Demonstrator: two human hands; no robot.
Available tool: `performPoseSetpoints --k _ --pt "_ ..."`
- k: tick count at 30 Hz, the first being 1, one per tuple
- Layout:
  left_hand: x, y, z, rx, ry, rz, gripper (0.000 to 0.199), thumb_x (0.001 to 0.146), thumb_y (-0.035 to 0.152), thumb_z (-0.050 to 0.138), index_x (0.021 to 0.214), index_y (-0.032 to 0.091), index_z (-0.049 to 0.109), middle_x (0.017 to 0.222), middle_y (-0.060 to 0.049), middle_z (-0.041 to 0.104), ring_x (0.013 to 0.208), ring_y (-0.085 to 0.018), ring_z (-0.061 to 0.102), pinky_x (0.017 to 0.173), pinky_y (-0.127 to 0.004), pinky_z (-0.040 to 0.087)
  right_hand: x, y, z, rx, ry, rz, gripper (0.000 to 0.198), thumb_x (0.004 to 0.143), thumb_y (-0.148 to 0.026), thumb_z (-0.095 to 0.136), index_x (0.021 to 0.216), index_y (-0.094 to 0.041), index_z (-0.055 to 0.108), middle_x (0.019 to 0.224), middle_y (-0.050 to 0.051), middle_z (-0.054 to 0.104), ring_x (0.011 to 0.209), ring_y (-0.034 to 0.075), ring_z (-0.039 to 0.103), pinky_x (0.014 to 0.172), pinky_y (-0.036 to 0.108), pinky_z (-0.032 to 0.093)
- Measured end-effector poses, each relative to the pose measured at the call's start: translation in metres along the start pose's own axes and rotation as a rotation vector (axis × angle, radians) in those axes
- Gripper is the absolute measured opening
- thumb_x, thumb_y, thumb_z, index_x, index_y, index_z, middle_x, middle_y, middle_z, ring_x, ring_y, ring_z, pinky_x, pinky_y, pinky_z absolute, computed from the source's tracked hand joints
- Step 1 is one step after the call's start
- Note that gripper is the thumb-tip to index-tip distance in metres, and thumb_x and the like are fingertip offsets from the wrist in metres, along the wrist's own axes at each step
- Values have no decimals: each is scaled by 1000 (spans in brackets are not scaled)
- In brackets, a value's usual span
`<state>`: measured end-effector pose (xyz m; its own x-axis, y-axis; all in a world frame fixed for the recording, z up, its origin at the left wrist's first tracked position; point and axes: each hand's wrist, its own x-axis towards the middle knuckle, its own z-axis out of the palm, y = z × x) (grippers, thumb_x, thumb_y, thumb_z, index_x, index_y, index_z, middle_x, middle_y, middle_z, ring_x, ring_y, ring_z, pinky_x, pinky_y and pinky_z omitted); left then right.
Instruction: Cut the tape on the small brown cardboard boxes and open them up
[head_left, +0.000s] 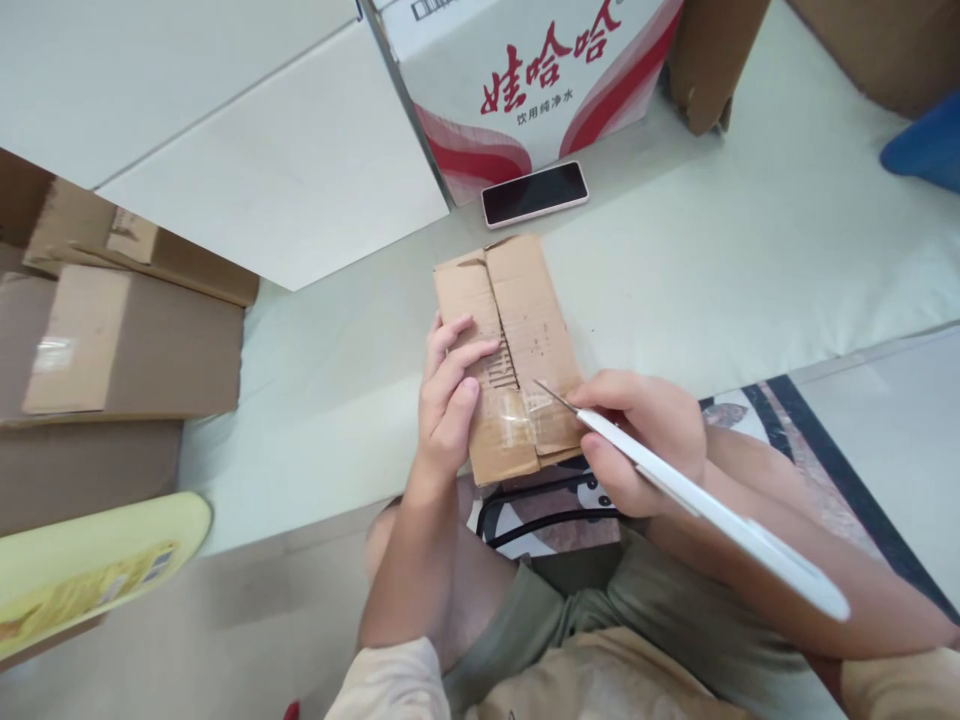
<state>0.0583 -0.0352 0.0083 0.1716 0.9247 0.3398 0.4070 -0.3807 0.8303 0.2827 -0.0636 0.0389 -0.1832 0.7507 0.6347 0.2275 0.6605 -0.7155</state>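
Note:
A small brown cardboard box lies at the near edge of a pale green surface, with clear tape across its near end. Spread over the box's left side, my left hand rests its fingers on the top. My right hand grips a white utility knife at the box's near right corner. The knife's thin blade points left over the cardboard, close to the tape and the central seam. Whether the blade tip touches the box I cannot tell.
A phone lies beyond the box, before a white and red carton. Several cardboard boxes are stacked at left beside a white panel. A yellow-green container stands at lower left; something blue is at far right.

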Motion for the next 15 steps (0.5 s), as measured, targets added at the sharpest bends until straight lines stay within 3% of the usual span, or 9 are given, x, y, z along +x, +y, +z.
performPoseSetpoints --k 9,15 --pt "-3 13 12 99 7 123 41 107 50 43 128 27 70 153 -7 55 152 -29 44 135 -54 19 1 -5 0 -193 -34 9 9 90 -18 54 88 -25 60 65 -1 65 53 14 57 52 29 45" --pt "-6 17 16 165 -6 119 44 108 51 38 124 25 70 154 -9 55 148 -29 48 132 -55 25 6 -13 -2 -307 -79 -15 13 87 -14 54 81 -24 58 60 -1 62 49 14 53 48 30 41"
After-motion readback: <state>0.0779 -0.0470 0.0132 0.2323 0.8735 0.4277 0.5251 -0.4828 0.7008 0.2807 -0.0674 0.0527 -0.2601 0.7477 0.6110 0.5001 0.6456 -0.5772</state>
